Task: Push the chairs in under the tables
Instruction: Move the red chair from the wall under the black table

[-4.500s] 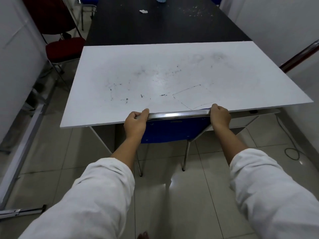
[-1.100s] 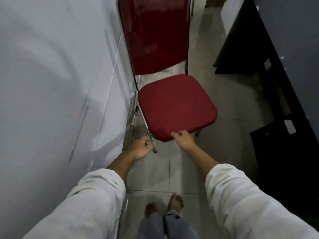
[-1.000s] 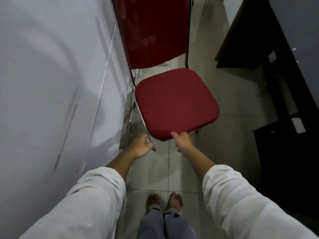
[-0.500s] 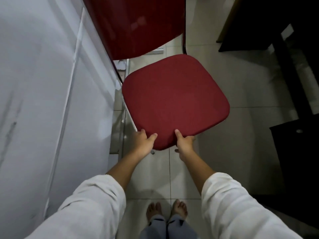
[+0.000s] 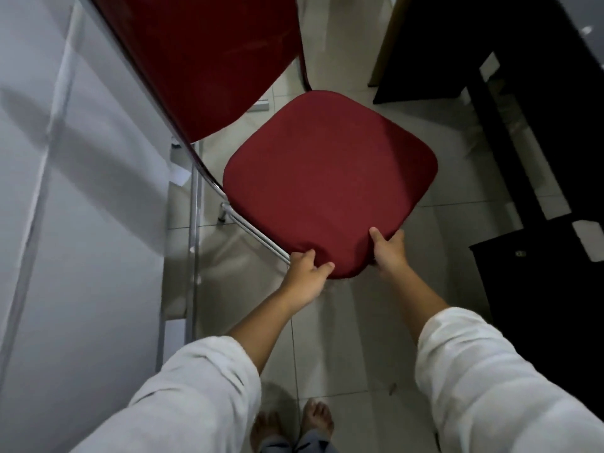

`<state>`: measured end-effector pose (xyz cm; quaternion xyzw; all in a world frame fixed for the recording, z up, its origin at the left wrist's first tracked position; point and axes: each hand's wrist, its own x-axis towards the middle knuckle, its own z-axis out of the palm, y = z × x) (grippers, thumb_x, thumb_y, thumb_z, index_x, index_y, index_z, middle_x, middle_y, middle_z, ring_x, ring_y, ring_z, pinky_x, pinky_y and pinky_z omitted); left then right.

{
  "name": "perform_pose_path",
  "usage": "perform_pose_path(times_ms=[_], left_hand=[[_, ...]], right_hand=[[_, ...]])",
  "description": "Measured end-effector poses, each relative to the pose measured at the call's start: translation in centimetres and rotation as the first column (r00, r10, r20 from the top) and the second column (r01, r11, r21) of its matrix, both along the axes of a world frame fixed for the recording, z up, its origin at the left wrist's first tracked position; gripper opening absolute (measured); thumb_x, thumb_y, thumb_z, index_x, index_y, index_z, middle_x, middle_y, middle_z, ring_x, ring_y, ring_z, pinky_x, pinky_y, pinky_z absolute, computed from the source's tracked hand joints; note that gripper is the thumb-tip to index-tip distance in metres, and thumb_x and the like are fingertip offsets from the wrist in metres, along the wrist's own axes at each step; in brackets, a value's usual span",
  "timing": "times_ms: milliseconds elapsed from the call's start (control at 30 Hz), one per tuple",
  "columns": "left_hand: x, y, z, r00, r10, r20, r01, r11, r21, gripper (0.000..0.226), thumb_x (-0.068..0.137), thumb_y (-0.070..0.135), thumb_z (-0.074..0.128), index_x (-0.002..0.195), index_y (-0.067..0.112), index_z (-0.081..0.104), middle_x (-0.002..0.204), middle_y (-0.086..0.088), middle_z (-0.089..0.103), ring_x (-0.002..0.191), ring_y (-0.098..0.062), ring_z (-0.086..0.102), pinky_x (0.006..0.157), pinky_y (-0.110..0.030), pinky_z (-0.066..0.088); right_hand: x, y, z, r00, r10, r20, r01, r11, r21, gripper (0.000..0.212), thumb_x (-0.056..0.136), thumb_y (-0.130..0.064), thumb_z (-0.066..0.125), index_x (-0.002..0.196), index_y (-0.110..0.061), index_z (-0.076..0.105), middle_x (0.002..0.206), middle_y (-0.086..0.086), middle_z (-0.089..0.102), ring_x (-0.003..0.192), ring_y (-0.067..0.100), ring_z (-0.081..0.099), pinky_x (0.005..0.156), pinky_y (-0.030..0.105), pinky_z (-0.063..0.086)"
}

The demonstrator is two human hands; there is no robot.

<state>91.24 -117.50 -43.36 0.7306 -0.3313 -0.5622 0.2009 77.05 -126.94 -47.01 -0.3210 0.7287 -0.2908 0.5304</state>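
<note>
A red chair with a padded seat (image 5: 330, 178) and a glossy red back (image 5: 202, 60) on a chrome frame (image 5: 255, 233) stands in a narrow aisle, turned at an angle. My left hand (image 5: 307, 276) grips the seat's near corner from the left. My right hand (image 5: 389, 253) grips the same front edge from the right, thumb on top. The dark table (image 5: 539, 93) stands to the right of the chair, apart from it.
A white wall panel (image 5: 65, 223) runs close along the left, with a chrome rail (image 5: 194, 256) at its foot. The floor is pale tile (image 5: 343, 338). My bare feet (image 5: 294, 423) show at the bottom edge.
The chair has swung to the right, away from the wall, its seat now nearer the dark table. Both hands have stayed on the seat's front edge and moved right with it.
</note>
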Motion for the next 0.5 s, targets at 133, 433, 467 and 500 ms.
perform_pose_path(times_ms=[133, 433, 467, 500], left_hand=[[-1.9, -3.7, 0.4, 0.995, -0.064, -0.071, 0.063, 0.998, -0.019, 0.062, 0.089, 0.039, 0.055, 0.14, 0.005, 0.043, 0.147, -0.01, 0.034, 0.132, -0.023, 0.041, 0.107, -0.025, 0.03], [-0.2, -5.8, 5.0, 0.984, -0.18, -0.003, 0.18, 0.983, 0.03, 0.051, 0.098, 0.029, 0.045, 0.144, 0.009, 0.037, 0.149, -0.012, 0.04, 0.137, -0.025, 0.039, 0.114, -0.035, 0.031], [0.4, -5.8, 5.9, 0.983, -0.182, 0.019, 0.181, 0.983, 0.015, 0.05, 0.098, 0.029, 0.045, 0.143, 0.009, 0.039, 0.148, -0.012, 0.042, 0.136, -0.025, 0.041, 0.114, -0.034, 0.031], [1.0, -5.9, 7.3, 0.982, -0.181, 0.047, 0.181, 0.983, -0.005, 0.049, 0.097, 0.029, 0.046, 0.142, 0.01, 0.04, 0.147, -0.012, 0.044, 0.135, -0.025, 0.042, 0.113, -0.034, 0.032]], right_hand=[[-1.3, -3.4, 0.9, 0.996, 0.068, -0.063, -0.074, 0.993, -0.087, 0.063, 0.093, -0.002, 0.049, 0.148, -0.006, 0.021, 0.149, 0.011, 0.038, 0.135, 0.025, 0.041, 0.116, 0.037, 0.03], [-1.0, -4.2, 4.8, 0.962, 0.208, -0.177, -0.214, 0.977, -0.017, 0.055, 0.09, 0.003, 0.038, 0.145, 0.0, 0.029, 0.144, 0.017, 0.044, 0.133, 0.031, 0.043, 0.108, 0.03, 0.033], [-0.7, -4.0, 5.6, 0.952, 0.229, -0.203, -0.237, 0.971, -0.018, 0.055, 0.091, 0.002, 0.038, 0.145, 0.0, 0.03, 0.145, 0.018, 0.043, 0.134, 0.032, 0.042, 0.108, 0.03, 0.032], [-0.3, -3.8, 6.7, 0.941, 0.25, -0.227, -0.261, 0.965, -0.017, 0.055, 0.091, 0.001, 0.039, 0.145, 0.001, 0.03, 0.146, 0.019, 0.042, 0.135, 0.032, 0.041, 0.109, 0.03, 0.031]])
